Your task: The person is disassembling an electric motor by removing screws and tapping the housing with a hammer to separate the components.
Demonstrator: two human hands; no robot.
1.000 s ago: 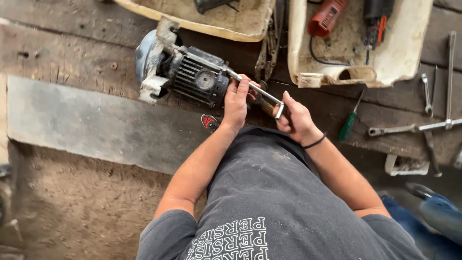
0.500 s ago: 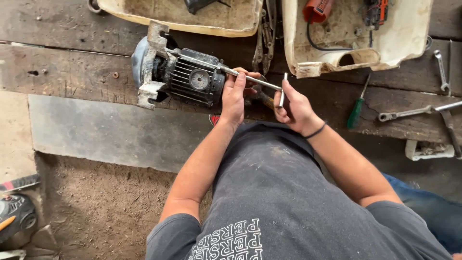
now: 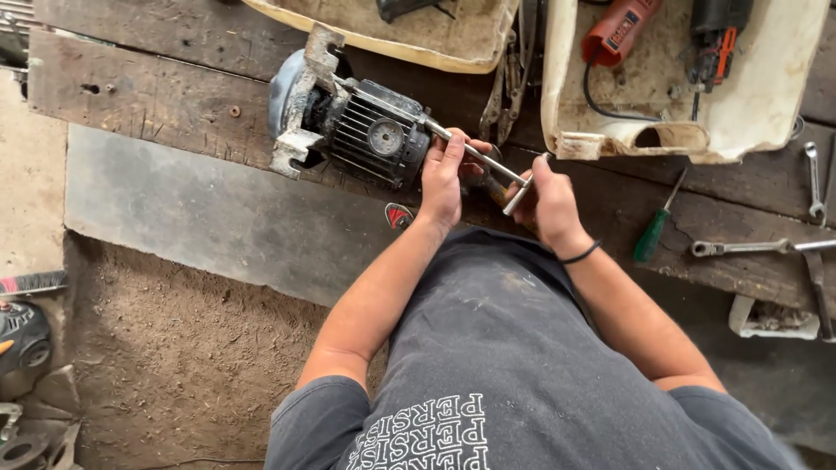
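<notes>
A dark ribbed electric motor (image 3: 366, 135) with a grey metal end housing lies on its side on a worn wooden bench (image 3: 174, 96). A long steel T-handle wrench (image 3: 488, 161) runs from the motor's near end toward me. My left hand (image 3: 444, 174) is closed around its shaft right beside the motor. My right hand (image 3: 550, 204), with a black band on the wrist, grips the crossbar at the wrench's outer end. The point where the wrench meets the motor is hidden behind my left hand.
A green-handled screwdriver (image 3: 653, 235) and open-end spanners (image 3: 749, 247) lie on the bench to the right. A white tray (image 3: 766, 96) holds an orange power tool (image 3: 618, 30). A cream tray (image 3: 435, 35) sits behind the motor. A grey slab (image 3: 200, 218) leans below the bench, above the dirt floor.
My right hand has turned the wrench crossbar a little while my left hand stayed on the shaft. The view has shifted, so the motor sits more central.
</notes>
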